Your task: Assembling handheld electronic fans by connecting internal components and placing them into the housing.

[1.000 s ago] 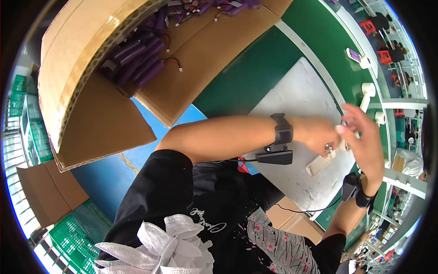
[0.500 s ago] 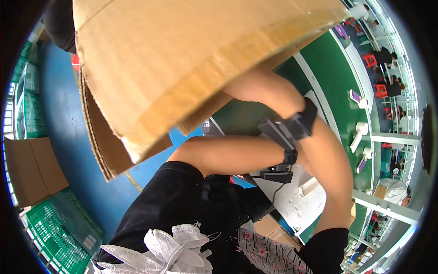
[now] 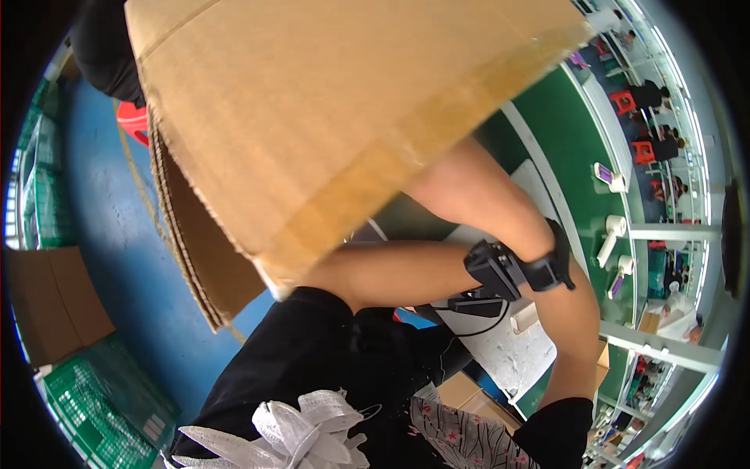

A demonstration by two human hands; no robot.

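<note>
A large open cardboard box point(image 3: 312, 117) fills the upper middle, tilted, with brown tape along its lower edge and a flap point(image 3: 211, 258) hanging at its left. My right hand point(image 3: 476, 195) reaches up from the right and passes behind the taped edge, so its fingers are hidden. A black strapped device point(image 3: 547, 262) sits round my right wrist. Crossing below the box is my left forearm point(image 3: 398, 273). It ends at another black device point(image 3: 492, 270) beside my right wrist. My left hand is hidden there, and its grip cannot be made out.
Green worktables point(image 3: 570, 141) with white handheld devices point(image 3: 611, 238) run along the right. A white board point(image 3: 508, 352) lies below my arms. Green crates point(image 3: 101, 399) and a brown carton point(image 3: 62, 301) stand left. Someone in dark clothing point(image 3: 105, 55) is at upper left, near a red stool point(image 3: 133, 121).
The box's lower left corner has shifted right and down. My right wrist has moved slightly right and down. More of the red stool shows at the left.
</note>
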